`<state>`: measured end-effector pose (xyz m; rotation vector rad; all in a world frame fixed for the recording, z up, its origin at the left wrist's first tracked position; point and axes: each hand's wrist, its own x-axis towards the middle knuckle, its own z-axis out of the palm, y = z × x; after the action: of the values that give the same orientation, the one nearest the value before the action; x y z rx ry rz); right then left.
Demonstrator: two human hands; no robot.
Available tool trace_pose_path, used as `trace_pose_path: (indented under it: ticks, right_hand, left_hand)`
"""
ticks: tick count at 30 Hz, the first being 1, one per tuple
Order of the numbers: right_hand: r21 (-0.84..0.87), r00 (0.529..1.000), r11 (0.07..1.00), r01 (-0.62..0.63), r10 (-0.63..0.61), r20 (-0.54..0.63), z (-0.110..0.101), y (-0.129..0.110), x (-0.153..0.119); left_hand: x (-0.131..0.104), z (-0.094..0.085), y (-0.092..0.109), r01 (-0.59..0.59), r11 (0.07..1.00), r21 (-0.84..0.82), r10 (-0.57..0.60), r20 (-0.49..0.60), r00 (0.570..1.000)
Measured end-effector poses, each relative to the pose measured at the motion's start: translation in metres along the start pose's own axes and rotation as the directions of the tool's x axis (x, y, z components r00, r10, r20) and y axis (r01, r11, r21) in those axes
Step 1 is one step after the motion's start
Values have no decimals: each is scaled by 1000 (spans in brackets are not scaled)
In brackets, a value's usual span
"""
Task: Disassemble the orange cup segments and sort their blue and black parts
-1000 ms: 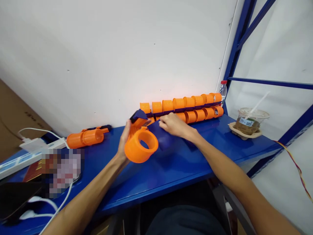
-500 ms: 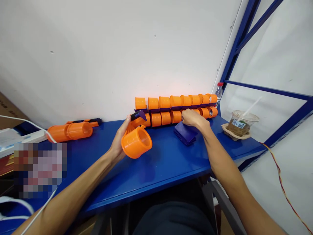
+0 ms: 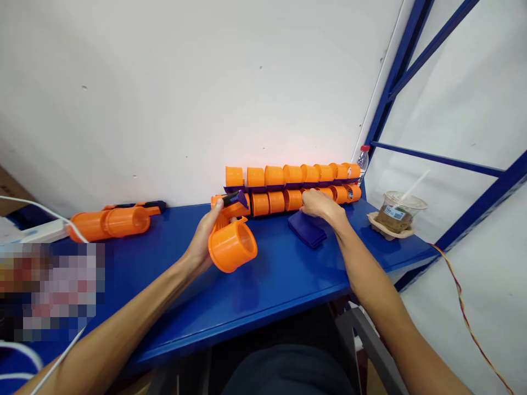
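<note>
My left hand (image 3: pixel 202 236) is closed around an orange plastic cup-shaped part (image 3: pixel 230 249), raised over the desk with its round opening facing right. A black piece with a dark purple end (image 3: pixel 235 198) sticks out above it, by my thumb. My right hand (image 3: pixel 320 204) is closed at the upper edge of a small stack of dark blue flat sheets (image 3: pixel 305 229); its fingertips are hidden. Just behind that hand runs a double row of orange cups (image 3: pixel 274 175) with a dark purple strip between the rows, partly covered by my fingers.
The blue desk (image 3: pixel 272 274) meets a white wall. Orange cylinders (image 3: pixel 111 224) lie at the left, near a white cable (image 3: pixel 33 203). On the right stand a drink cup (image 3: pixel 397 211) with a straw in a cardboard holder and a red-capped bottle (image 3: pixel 363 159). Blue frame bars rise beyond.
The view has shifted slightly, so most things sit a little further left. Both hands keep nearly the same places, the left still holding the orange part and the right still at the sheets.
</note>
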<state>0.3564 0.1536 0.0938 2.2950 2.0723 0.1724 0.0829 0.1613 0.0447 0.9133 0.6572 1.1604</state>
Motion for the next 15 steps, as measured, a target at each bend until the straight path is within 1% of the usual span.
trace_pose_path:
  ticks: [2,3,4,5,6,7,8,9,10,11,12,13,15]
  right_hand:
    - [41,992,999,18,-13,-122,-3,-4,-1]
    - [89,977,995,43,-23,-213,-5,-8,-3]
    - [158,948,983,93,-39,-317,-8,-13,-6]
    - [239,906,955,178,-64,-419,-11,-20,-11]
    - [315,857,901,299,-108,-504,-14,-28,-18]
    - [367,804,819,440,-178,-568,-16,-37,-26]
    - [389,747,715,580,-277,-605,-18,-47,-35]
    - [380,687,614,692,-398,-608,-18,-56,-44]
    - [347,629,543,765,-512,-585,-17,-66,-52]
    - [296,583,512,807,-605,-543,-15,-76,-59]
    - [231,559,519,823,-668,-492,-12,-85,-64]
    - [156,557,552,819,-702,-443,-8,-93,-67]
    - [18,583,623,782,-722,-374,-1,-104,-68]
  left_hand:
    - [3,-2,-4,-36,999,11,36,-13,999]
    - [5,-3,-6,-59,998,18,60,-23,998]
    - [7,-5,-8,-84,996,27,84,-36,996]
    - [9,-6,-9,-101,994,38,103,-51,993]
    - [11,-7,-11,-121,991,49,125,-73,990]
    - [13,-9,-11,-134,989,64,139,-96,986]
    - [15,-10,-12,-136,988,77,145,-112,983]
    - [16,-11,-12,-137,986,90,148,-125,981]
    - [17,-12,-13,-136,986,101,148,-131,980]
    - [17,-12,-13,-136,985,109,149,-127,981]
    - [17,-13,-13,-142,983,118,156,-118,981]
    - [18,-13,-14,-153,980,125,167,-106,980]
    - [19,-13,-16,-184,974,129,195,-79,978]
